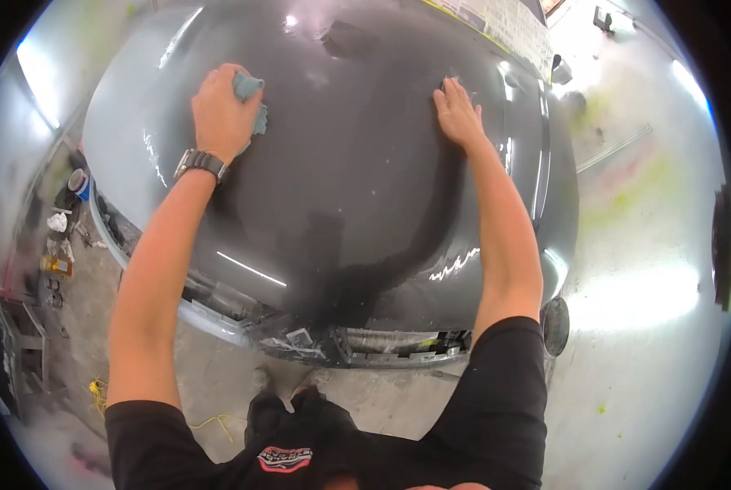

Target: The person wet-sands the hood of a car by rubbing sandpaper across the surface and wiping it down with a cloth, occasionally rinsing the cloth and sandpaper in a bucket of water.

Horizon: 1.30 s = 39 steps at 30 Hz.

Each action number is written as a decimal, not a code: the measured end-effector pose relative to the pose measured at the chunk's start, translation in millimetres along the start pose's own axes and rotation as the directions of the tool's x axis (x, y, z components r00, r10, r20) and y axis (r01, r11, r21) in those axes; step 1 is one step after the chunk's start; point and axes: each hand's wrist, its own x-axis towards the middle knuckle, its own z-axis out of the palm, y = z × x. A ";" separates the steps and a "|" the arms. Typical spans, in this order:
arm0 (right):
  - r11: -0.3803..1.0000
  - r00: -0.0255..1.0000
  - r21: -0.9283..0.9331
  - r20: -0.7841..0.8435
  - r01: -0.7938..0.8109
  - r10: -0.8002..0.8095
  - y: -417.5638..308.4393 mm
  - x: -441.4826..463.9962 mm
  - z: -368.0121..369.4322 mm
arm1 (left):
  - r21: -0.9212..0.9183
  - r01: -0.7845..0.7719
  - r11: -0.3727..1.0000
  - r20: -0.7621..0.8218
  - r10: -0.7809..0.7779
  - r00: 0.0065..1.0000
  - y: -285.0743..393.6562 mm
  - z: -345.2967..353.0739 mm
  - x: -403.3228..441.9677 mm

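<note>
A dark grey, glossy car hood [341,180] spreads out in front of me. On its left half, my left hand [221,110] is closed around a crumpled blue-green cloth [248,86], part of which hangs out beside the thumb. A dark watch [201,165] is on that wrist. Over toward the right side of the hood, my right hand [459,114] rests with its fingers stretched forward and lying flat. A small dark edge shows at its fingertips, too small to name.
The car's front opening [406,341] lies exposed below the hood. Masking paper [496,28] covers the far right. Cans and a blue-and-white tub [79,181] stand on the floor at left, near a dark stand [31,335]. A yellow cord [98,396] lies on the floor.
</note>
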 end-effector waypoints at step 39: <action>0.913 0.900 0.002 0.171 0.407 -0.401 -85.0 -249.6 -31.7 | 0.006 0.002 1.000 0.046 -0.003 0.999 6.2 -5.3 -0.3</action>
